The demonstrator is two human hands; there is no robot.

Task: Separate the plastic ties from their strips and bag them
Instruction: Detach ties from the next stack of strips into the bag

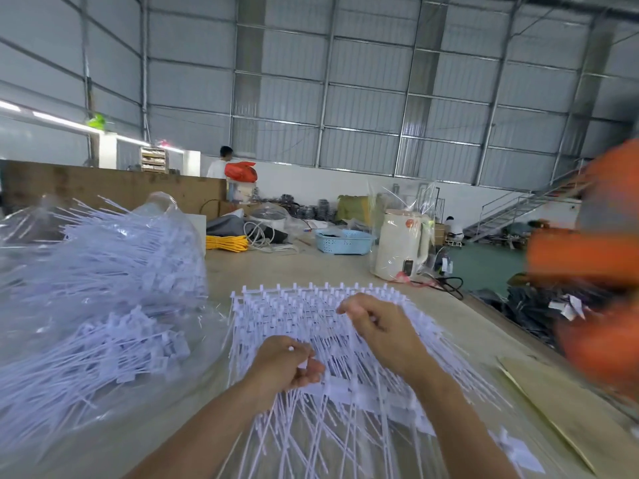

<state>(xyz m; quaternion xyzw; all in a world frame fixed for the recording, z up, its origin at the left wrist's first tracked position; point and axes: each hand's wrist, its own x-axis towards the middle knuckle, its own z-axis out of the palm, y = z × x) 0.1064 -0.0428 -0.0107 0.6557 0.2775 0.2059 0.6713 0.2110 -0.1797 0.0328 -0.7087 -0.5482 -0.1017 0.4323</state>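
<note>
A stack of white plastic tie strips (304,305) lies on the table in front of me, heads in rows at the far edge, tails fanning toward me. My left hand (288,366) grips a bundle of ties at the near part of the stack, fingers curled round them. My right hand (377,326) rests on top of the stack, fingers bent and pinching ties near the middle. To the left, a large clear plastic bag (166,209) holds a big heap of loose white ties (103,281).
A cream kettle (401,247) in clear wrap stands at the back right, a blue basket (342,242) and yellow cord (226,243) behind. A blurred person in orange (594,257) is close on the right. Cardboard (567,402) lies along the table's right edge.
</note>
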